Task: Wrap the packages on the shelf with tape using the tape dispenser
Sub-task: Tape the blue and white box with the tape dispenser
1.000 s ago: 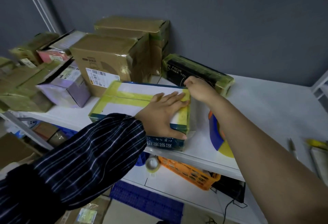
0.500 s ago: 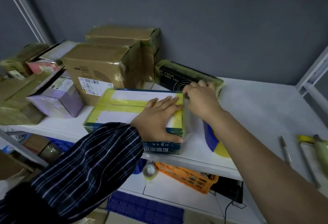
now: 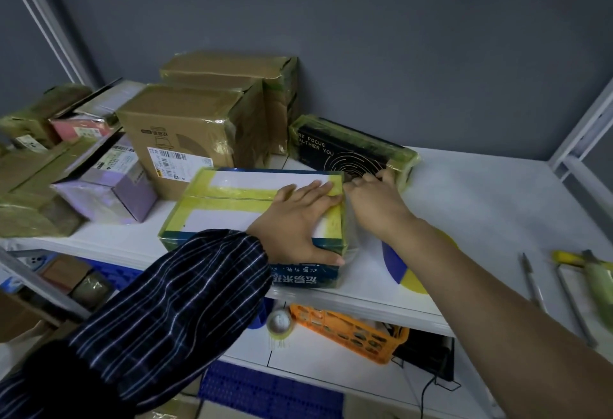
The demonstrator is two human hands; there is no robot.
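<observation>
One taped box (image 3: 232, 193), left hand (image 3: 295, 219) flat atop, right hand (image 3: 374, 206), fingers (image 3: 368, 179) unclear, black box (image 3: 348, 149) behind

The black flat tape-wrapped box (image 3: 351, 149), right of centre, reads "RE FOCUS / ALTHIER YOU"; the barcode label (image 3: 174, 163) on the brown cardboard carton (image 3: 185, 126) is illegible.

We are laying our left hand (image 3: 298, 219) on the box (image 3: 238, 199), which is sitting at the shelf's (image 3: 481, 206) near edge. Our right hand (image 3: 374, 201) is lying at its far right corner. Cartons (image 3: 185, 126) are standing behind it, the dispenser (image 3: 394, 261) lying right of it, a basket (image 3: 348, 332) sitting below.
</observation>
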